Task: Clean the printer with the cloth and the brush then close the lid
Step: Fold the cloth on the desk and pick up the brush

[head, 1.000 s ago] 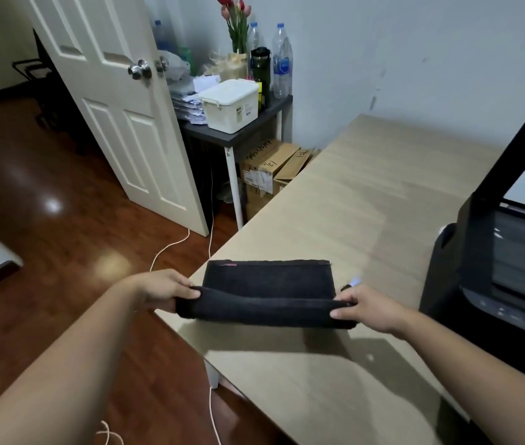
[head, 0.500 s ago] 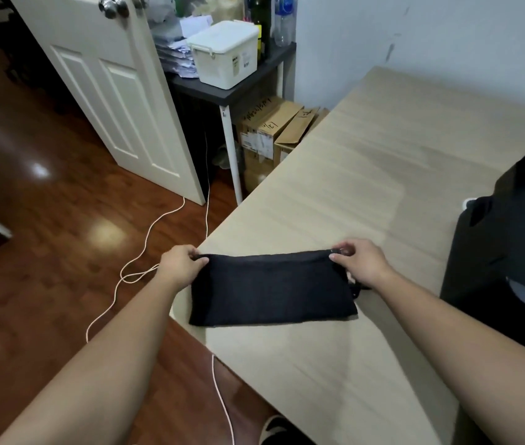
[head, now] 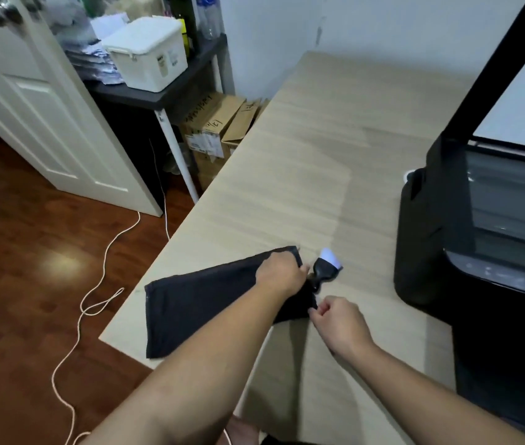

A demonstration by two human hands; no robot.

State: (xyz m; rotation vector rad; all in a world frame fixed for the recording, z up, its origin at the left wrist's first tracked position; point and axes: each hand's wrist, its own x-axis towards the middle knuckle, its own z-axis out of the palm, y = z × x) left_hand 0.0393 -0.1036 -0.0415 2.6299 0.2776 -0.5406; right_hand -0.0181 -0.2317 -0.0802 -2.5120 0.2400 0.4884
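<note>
A pale wood-grain table (head: 335,162) is filling the middle of the view, its left edge running diagonally above a dark red wooden floor (head: 23,277) where a white cable (head: 94,303) is looping. The far half of the tabletop is lying bare up to the white wall (head: 383,24). A black printer (head: 486,252) is standing at the table's right side with its black-framed lid (head: 492,75) raised, blocking that side. Beyond the left edge, a dark side table (head: 158,91) is carrying a white lidded plastic box (head: 148,53), with brown cardboard boxes (head: 216,130) beneath and a white panelled door (head: 30,101) beside it.

A folded black cloth (head: 203,306) is lying at the near left corner, one corner overhanging the edge. The left hand (head: 282,274) is reaching across, gripping the cloth's far right corner. The right hand (head: 340,322) is pinching the cloth's near right corner, fingers curled. A black-handled brush with white bristles (head: 327,266) is lying just beside both hands, between cloth and printer.
</note>
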